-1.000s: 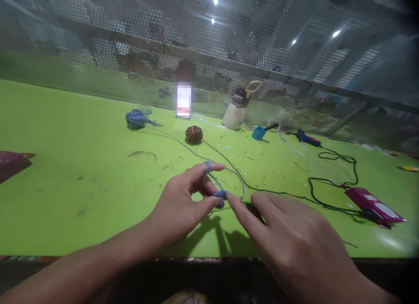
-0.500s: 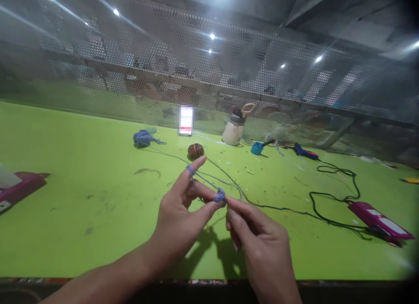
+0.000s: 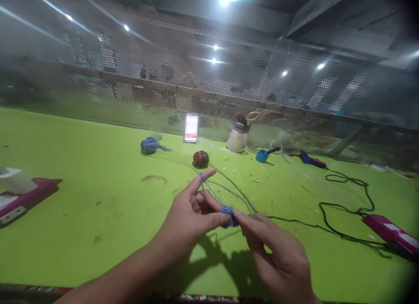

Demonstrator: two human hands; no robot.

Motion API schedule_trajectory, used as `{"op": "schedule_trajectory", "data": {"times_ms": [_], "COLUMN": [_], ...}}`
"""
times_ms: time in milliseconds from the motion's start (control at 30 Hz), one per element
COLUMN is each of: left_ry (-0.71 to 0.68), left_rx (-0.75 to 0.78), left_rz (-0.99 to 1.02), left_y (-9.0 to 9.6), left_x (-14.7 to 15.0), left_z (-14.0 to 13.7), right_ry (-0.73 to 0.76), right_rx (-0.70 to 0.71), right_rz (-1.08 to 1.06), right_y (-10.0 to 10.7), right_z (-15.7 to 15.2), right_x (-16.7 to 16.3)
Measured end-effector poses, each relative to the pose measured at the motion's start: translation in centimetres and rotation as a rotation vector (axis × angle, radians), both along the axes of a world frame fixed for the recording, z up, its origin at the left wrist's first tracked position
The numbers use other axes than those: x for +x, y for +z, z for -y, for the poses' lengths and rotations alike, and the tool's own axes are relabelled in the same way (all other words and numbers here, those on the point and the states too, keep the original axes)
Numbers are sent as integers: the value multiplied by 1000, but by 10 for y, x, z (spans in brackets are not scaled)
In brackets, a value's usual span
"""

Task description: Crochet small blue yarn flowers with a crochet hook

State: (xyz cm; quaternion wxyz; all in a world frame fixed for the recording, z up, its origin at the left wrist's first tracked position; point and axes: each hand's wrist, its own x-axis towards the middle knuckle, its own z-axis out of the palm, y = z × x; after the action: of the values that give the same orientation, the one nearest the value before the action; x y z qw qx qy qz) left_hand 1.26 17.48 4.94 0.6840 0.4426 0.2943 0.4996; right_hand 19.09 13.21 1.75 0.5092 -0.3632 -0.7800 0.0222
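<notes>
A small blue crocheted piece is pinched between the thumb and fingers of my left hand. The left index finger is raised, with blue yarn looped around it and running down to the piece. My right hand is closed, its thumb and index fingertips at the piece's right edge; whether a hook is between them I cannot make out. Farther back lies a blue yarn ball, its strand trailing towards my hands. A dark multicoloured yarn ball rests beyond my left fingertip.
A lit phone, a cream bottle and a blue tape roll stand at the back of the green table. A blue glue gun and purple power strips lie with cords at the sides.
Both hands and the crocheted piece appear slightly lower and further right as the whole view shifts. My right fingertips now press over the piece's edge, and the piece has turned somewhat.
</notes>
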Motion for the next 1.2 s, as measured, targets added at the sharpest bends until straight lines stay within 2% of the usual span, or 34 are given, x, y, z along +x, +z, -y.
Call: {"op": "schedule_trajectory", "data": {"times_ms": [133, 267, 433, 567, 667, 800, 1033, 1200], "left_ry": [-48, -51, 29, 20, 34, 34, 7, -53], "left_rx": [36, 74, 88, 22, -16, -2, 24, -17], "left_rz": [-45, -79, -70, 13, 64, 76, 56, 10], "left_y": [-5, -8, -9, -8, -7, -8, -6, -1], "left_x": [1, 4, 9, 9, 8, 5, 1, -1], "left_z": [-1, -1, 2, 2, 2, 2, 0, -1], "right_ry": [-19, -103, -117, -65, -79, -89, -56, -45], "right_rx": [37, 158, 143, 117, 127, 123, 117, 110], "right_rz": [273, 380, 268, 140, 26, -74, -38, 117], "right_y": [-3, -6, -7, -7, -8, -9, -8, -4], "right_z": [0, -2, -4, -6, -7, -7, -8, -7], "right_x": [21, 24, 13, 1, -10, -21, -18, -5]}}
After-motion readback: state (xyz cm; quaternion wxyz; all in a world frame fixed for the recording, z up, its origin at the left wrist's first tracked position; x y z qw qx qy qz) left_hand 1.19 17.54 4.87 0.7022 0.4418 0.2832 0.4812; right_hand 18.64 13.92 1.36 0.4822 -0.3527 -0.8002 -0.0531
